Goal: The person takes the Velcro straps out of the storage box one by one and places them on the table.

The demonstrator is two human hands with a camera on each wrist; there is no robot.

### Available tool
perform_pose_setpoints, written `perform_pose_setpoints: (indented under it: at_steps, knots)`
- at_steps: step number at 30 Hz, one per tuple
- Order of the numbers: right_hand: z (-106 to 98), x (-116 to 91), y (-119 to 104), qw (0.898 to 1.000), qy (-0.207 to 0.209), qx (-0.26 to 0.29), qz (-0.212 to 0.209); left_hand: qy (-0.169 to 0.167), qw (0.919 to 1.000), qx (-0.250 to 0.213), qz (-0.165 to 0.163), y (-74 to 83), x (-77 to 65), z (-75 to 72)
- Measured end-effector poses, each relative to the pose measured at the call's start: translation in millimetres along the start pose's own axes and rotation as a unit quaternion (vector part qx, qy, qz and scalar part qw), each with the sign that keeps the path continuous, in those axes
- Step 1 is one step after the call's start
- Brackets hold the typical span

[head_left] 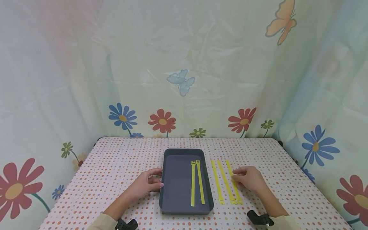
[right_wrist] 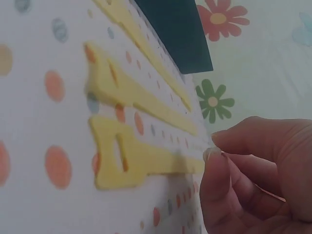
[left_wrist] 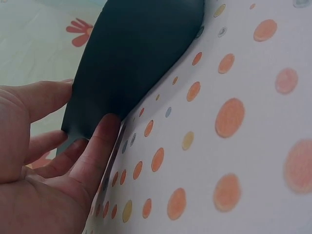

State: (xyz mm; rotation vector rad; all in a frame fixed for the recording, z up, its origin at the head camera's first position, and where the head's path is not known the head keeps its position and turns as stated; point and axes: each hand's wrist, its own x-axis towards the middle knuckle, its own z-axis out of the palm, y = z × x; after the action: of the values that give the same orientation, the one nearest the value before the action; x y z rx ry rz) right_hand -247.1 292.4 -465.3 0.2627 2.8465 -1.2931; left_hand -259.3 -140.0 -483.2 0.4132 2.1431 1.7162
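Note:
A dark grey rectangular tray lies on the dotted tabletop, with two yellow slotted straps side by side in its right half. My left hand touches the tray's left outer wall with its fingertips; in the left wrist view the thumb rests low against that wall. Three more yellow straps lie flat, right of the tray, slotted heads toward me. Over the rightmost strap is my right hand, thumb and index tips close together. Its fingers cover part of that strap; no strap shows between the tips.
The tabletop carries a white cover with coloured dots. A curtain printed with flowers and butterflies surrounds its back and sides. Black bands are on both wrists.

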Motion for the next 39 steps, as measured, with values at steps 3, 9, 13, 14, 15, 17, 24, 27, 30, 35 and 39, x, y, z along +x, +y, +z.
perform_pose_setpoints:
  at_steps: [3,9,13,14,15,17,24,27,30,35,39]
  knots:
    - [2,0,-6,1.0,0.002,0.001,-0.015,-0.001,1.0,-0.002,0.001,0.5,-0.4,-0.2]
    - [6,1,-18,0.999,-0.008,0.017,-0.032,-0.005,1.0,-0.003,0.001,1.0,-0.4,-0.3]
    - [12,2,-23,0.999,-0.016,0.026,-0.034,-0.006,1.0,-0.004,-0.002,0.5,-0.5,-0.4]
    - [13,3,-24,0.999,-0.018,0.028,-0.034,-0.006,1.0,-0.003,-0.002,0.4,-0.6,-0.3]
    - [15,3,-26,0.999,-0.019,0.029,-0.033,-0.005,1.0,-0.003,-0.002,0.3,-0.7,-0.2]
    - [17,4,-29,0.999,-0.018,0.029,-0.036,-0.005,1.0,-0.002,-0.001,0.2,-0.7,0.0]
    - [22,4,-43,0.998,-0.027,0.029,-0.039,-0.007,0.9999,-0.01,0.007,-1.6,0.8,-0.5]
    - [25,4,-46,0.998,-0.036,0.033,-0.044,-0.009,0.9998,-0.015,0.007,-1.7,0.6,-0.1]
    - [28,4,-48,0.997,-0.039,0.038,-0.049,-0.008,0.9998,-0.013,0.009,-1.0,-0.5,0.2]
    - [32,5,-53,0.996,-0.045,0.052,-0.057,-0.008,0.9998,-0.014,0.008,-0.5,-0.9,0.4]
    - [34,6,-58,0.994,-0.057,0.065,-0.073,-0.009,0.9997,-0.02,0.006,-0.1,-0.8,0.4]
